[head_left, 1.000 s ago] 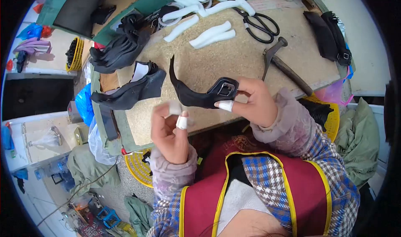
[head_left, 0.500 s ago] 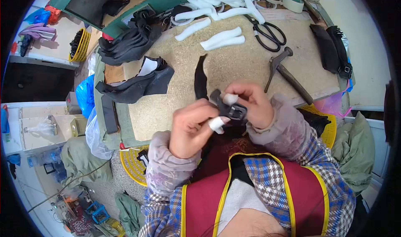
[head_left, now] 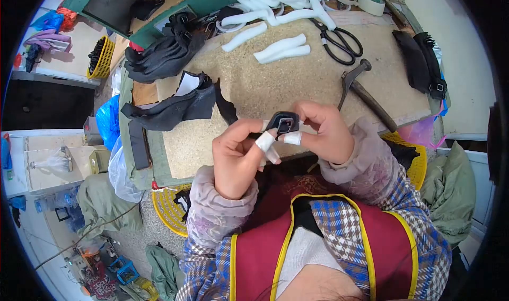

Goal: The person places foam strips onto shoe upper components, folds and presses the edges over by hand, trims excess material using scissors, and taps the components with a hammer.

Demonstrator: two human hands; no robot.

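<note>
Over the near edge of the work board, both hands pinch a black strap with a buckle (head_left: 286,124). White tape wraps some fingertips on each hand. My left hand (head_left: 237,155) is closed on the strap from the left, with thumb and index finger just below the buckle. From the right, my right hand (head_left: 327,134) grips beside the buckle, thumb and fingers closed. A loose black strap end (head_left: 226,107) sticks out past my left hand toward a black leather shoe upper (head_left: 177,109) lying on the board. The fingers hide part of the strap.
White foam strips (head_left: 283,49) lie ahead, with scissors (head_left: 342,44) and a hammer (head_left: 374,106) to the right. Stacked black pieces (head_left: 164,54) sit back left; black straps (head_left: 419,62) lie far right. Yellow baskets (head_left: 165,211) stand below the board's edge.
The strap has turned, so the buckle now faces up and sits higher and left. Its loose end has swung left toward the leather piece. Both hands remain closed on it.
</note>
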